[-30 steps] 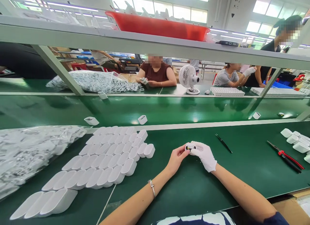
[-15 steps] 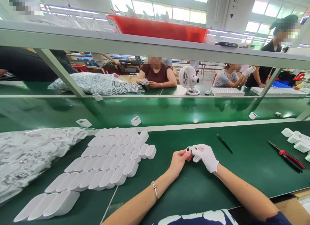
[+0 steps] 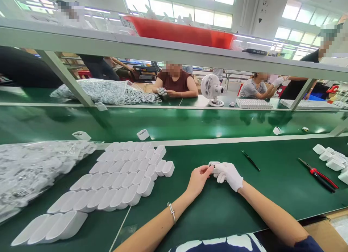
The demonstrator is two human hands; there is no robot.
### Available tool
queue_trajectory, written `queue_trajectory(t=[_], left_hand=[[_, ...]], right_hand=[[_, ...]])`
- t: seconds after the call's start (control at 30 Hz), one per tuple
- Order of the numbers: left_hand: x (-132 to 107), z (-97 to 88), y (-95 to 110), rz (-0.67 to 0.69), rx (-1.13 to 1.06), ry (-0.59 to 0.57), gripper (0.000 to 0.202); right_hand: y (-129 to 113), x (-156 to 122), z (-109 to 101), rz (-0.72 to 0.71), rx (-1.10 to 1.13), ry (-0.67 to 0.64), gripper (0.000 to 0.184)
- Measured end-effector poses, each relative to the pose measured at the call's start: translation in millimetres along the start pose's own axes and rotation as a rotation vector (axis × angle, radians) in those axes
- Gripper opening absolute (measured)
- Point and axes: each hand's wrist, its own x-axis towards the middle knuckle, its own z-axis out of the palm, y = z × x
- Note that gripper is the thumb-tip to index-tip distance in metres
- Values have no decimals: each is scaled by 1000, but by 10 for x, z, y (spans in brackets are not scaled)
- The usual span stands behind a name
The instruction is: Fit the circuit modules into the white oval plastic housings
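Over the green tabletop, a small white plastic housing is pinched between my two hands, its oval rim facing up with something dark inside. My bare left hand grips it from the left with thumb and fingers. From the other side my right hand, in a white glove, closes on it and covers much of it. Tweezers lie to the right of my gloved hand. Farther right are pliers with red and black handles. Rows of white oval housings stand on the left.
A clear bag of white parts lies far left. Beyond the table edge runs a green conveyor belt carrying scattered white housings. A shelf with a red tray spans above. More white pieces sit far right; co-workers work opposite.
The housing in my hands has turned, so its white oval rim now shows where a dark part was seen. Pieces on the conveyor have shifted left. A standing person at the right has raised an arm.
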Motion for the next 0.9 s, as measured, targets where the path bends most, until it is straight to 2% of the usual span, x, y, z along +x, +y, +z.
queue_trajectory(t=[0.03,0.1,0.2,0.33,0.4,0.5,0.6,0.77,0.9], left_hand=[[-1,-15,9,46,30,2,29],[9,-39,11,122,79,-15,38],[39,-52,-37,160,124,-33,45],[74,-62,-133,194,141,25,65],[100,-79,-170,218,153,37,58],[153,-108,-208,223,166,22,39],[188,-125,-230,211,171,4,30],[178,-121,-222,206,186,5,28],[164,-118,-189,208,191,5,27]], right_hand=[[-1,-8,3,7,-54,-1,52],[-13,-32,1,14,-178,21,52],[-65,-67,-100,-11,-388,159,46],[-99,-80,-537,40,-635,475,36],[-52,-70,-802,112,-736,595,28],[55,-28,-1025,175,-834,637,23],[89,23,-925,93,-871,579,21],[-72,-74,-480,-245,-917,341,24],[-171,-220,-391,-361,-1010,314,20]])
